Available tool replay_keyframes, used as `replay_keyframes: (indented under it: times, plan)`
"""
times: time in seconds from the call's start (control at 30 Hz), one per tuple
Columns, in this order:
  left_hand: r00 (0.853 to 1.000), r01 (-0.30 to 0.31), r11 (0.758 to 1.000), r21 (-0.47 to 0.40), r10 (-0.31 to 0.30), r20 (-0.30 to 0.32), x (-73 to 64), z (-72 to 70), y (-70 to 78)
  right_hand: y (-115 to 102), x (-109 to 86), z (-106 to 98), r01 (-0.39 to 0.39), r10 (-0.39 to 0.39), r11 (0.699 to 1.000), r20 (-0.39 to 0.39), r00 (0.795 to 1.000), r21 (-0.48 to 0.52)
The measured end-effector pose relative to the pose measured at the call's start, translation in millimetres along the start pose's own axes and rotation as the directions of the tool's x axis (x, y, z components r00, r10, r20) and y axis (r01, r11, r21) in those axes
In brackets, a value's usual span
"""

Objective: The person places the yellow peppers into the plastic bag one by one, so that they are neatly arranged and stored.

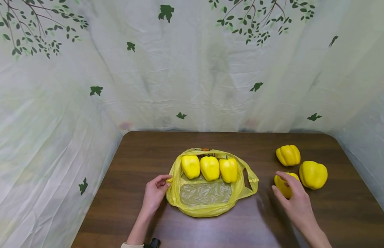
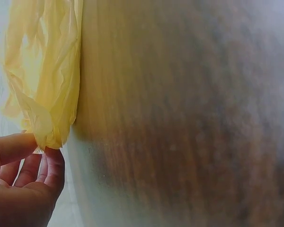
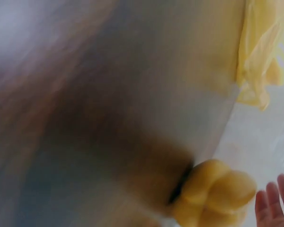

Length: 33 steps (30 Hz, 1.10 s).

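Observation:
My left hand [image 1: 153, 194] pinches the left edge of a yellow plastic bag [image 1: 207, 210]; in the left wrist view thumb and fingertips meet on its gathered end. The bag lies spread with its mouth facing up. Inside, along the far side, three yellow bell peppers stand in a row: a left one [image 1: 190, 166], a middle one [image 1: 209, 168] and a right one [image 1: 228, 170]. To the right of the bag, my right hand [image 1: 296, 203] reaches over the nearest loose bell pepper [image 1: 281, 187], partly hiding it. Its fingers [image 3: 273, 201] look extended beside the pepper in the right wrist view.
Two more yellow bell peppers, a far one [image 1: 288, 155] and a right one [image 1: 313, 175], sit beyond my right hand on the brown wooden table [image 1: 142, 148]. A pale curtain with green leaf prints [image 1: 195, 75] hangs behind and at both sides.

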<state>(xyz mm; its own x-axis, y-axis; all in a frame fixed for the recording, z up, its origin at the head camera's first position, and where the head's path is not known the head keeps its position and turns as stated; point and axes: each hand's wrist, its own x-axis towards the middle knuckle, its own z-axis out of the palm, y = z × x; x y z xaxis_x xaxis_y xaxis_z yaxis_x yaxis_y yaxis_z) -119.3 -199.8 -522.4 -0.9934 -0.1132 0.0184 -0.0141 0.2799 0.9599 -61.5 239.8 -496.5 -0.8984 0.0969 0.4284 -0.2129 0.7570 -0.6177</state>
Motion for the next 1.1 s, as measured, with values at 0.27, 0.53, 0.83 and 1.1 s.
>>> replay_keyframes:
  times: [0.27, 0.53, 0.83, 1.1]
  plan:
    - [1.0, 0.0, 1.0, 0.003, 0.0, 0.001, 0.7, -0.4, 1.3, 15, -0.3, -8, 0.027, -0.027, 1.0, -0.101, 0.994, -0.006]
    - [1.0, -0.008, 1.0, 0.007, 0.008, -0.001, 1.3, -0.5, 1.0, 24, 2.6, -16, -0.078, 0.079, 0.997, -0.076, 0.994, 0.014]
    - [1.0, -0.017, 1.0, 0.024, 0.017, 0.0, 0.1, -0.5, 1.6, 35, 3.4, -20, -0.222, 0.222, 0.975, 0.059, 0.973, -0.005]
    - [1.0, -0.011, 1.0, 0.022, 0.011, -0.004, -0.8, -0.7, 0.1, 45, 8.3, -24, -0.412, 0.391, 0.911, 0.266, 0.881, 0.027]
